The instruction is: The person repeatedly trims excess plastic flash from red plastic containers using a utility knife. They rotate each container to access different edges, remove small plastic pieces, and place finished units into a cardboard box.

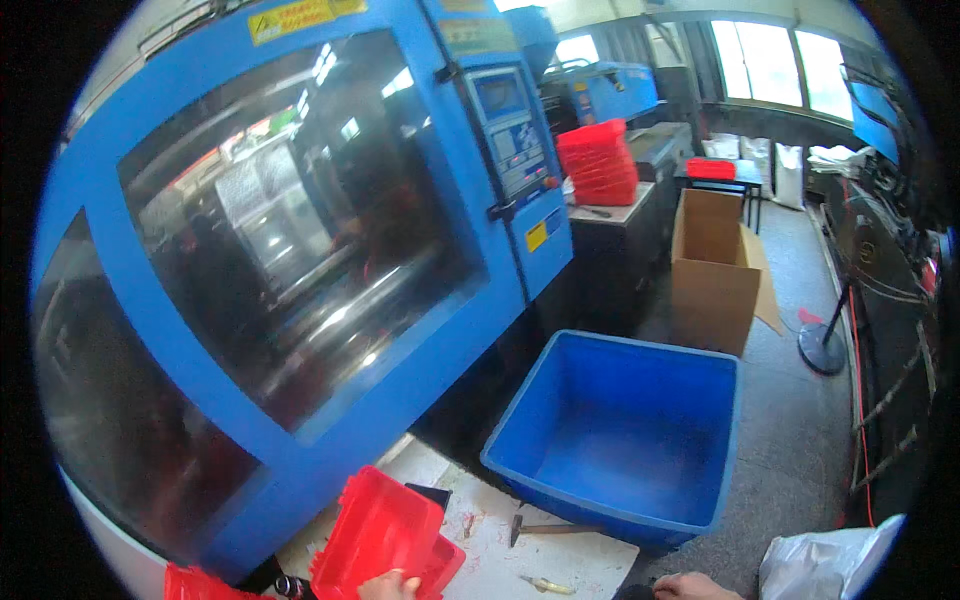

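Note:
At the lower edge, my left hand (388, 586) is closed on the near rim of a red plastic basket (385, 530), which is tilted above a white worktable (490, 505). Another red plastic piece (446, 566) shows beneath it. My right hand (693, 587) is farther right, beyond the table's edge, cut off by the picture's bottom; its fingers are mostly hidden. Between the hands, a hammer (560, 529) with a wooden handle lies on the table. Nearer me is a small pale-handled tool (547, 584). A dark flat object (432, 494) sits behind the basket.
A large blue machine (360, 400) with a shut windowed door fills the left. Past the table stands a deep blue bin (620, 440), then an open cardboard box (714, 290). Red baskets (598, 165) are stacked behind. A whitish bag (825, 565) lies at lower right.

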{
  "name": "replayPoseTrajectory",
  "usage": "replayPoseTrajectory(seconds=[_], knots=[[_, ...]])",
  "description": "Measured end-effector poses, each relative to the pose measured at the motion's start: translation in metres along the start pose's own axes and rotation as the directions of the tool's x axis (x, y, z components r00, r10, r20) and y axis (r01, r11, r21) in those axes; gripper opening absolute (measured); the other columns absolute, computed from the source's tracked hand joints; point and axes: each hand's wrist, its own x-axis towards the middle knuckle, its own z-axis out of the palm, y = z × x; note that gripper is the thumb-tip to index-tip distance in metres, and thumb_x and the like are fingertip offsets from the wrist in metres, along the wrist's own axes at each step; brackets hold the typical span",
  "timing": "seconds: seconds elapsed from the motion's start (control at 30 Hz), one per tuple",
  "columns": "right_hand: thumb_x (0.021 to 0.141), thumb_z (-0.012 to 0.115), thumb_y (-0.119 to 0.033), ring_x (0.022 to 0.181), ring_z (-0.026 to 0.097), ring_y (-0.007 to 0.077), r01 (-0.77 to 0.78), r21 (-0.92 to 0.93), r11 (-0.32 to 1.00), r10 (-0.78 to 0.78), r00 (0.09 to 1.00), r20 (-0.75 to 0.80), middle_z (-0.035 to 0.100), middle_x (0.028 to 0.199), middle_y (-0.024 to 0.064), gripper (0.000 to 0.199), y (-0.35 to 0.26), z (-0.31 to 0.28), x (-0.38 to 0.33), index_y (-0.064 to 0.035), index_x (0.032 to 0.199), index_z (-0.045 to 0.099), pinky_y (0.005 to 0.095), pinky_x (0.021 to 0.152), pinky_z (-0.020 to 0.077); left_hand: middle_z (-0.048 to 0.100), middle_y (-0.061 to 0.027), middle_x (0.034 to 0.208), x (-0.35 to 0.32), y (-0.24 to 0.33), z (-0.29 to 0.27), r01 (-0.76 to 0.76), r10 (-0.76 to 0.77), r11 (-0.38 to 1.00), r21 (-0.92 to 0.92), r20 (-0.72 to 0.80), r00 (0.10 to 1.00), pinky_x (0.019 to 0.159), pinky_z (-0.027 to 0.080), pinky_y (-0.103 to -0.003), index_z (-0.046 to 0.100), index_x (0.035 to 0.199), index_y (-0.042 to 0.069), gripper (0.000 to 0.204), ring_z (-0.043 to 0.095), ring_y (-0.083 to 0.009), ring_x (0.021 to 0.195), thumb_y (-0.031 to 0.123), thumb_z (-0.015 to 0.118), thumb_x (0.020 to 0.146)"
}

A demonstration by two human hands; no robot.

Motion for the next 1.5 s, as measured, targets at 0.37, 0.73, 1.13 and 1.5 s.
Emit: replayPoseTrajectory(seconds=[0.37,0.73,1.13,1.5], knots=[[0.09,0.057,-0.013,0.093,0.068,0.0403,-0.263,0.04,0.964,0.251,0.851,-0.461,0.069,0.093,0.0238,0.022,0.02,-0.061,-0.117,-0.0098,0.11,0.066,0.0497,0.081,0.0526,0.074,-0.0057,0.099,0.068,0.272,-0.036,0.026,0.61,0.407,-0.913,0.293,0.737,0.082,0.054,-0.036,0.069,0.121,0.003,0.036,0.068,-0.0149,0.09,0.022,0.074,0.091],[0.092,0.058,-0.021,0.094,0.065,0.0395,-0.274,0.189,0.943,0.329,0.845,-0.421,0.067,0.095,0.0188,0.017,0.181,-0.223,-0.085,-0.0061,0.097,0.064,0.0481,0.079,0.0511,0.071,-0.0054,0.092,0.138,0.483,0.056,0.4,0.614,-0.124,-0.908,0.246,0.75,0.07,0.053,-0.027,0.065,0.094,0.005,0.009,0.065,-0.0105,0.078,0.003,0.066,0.085],[0.095,0.06,-0.021,0.092,0.067,0.0287,-0.402,0.41,0.819,0.56,0.715,-0.418,0.069,0.096,0.0128,0.021,0.335,-0.51,-0.138,-0.0045,0.105,0.066,0.04,0.08,0.0512,0.055,-0.0105,0.143,0.254,0.845,0.166,0.73,0.55,-0.468,-0.497,0.483,0.681,0.108,0.045,-0.049,0.049,0.142,0.009,0.042,0.055,-0.0309,0.128,0.029,0.044,0.105],[0.104,0.052,-0.023,0.091,0.061,0.0085,0.352,0.869,0.347,0.708,0.509,-0.489,0.064,0.107,0.0028,0.031,0.459,-0.694,-0.03,-0.0042,0.128,0.052,0.0254,0.08,0.05,0.054,-0.0171,0.144,0.394,1.135,0.262,0.853,0.821,-0.502,-0.145,0.231,0.522,0.109,0.045,-0.055,0.05,0.141,0.004,0.043,0.055,-0.034,0.13,0.027,0.043,0.106]])
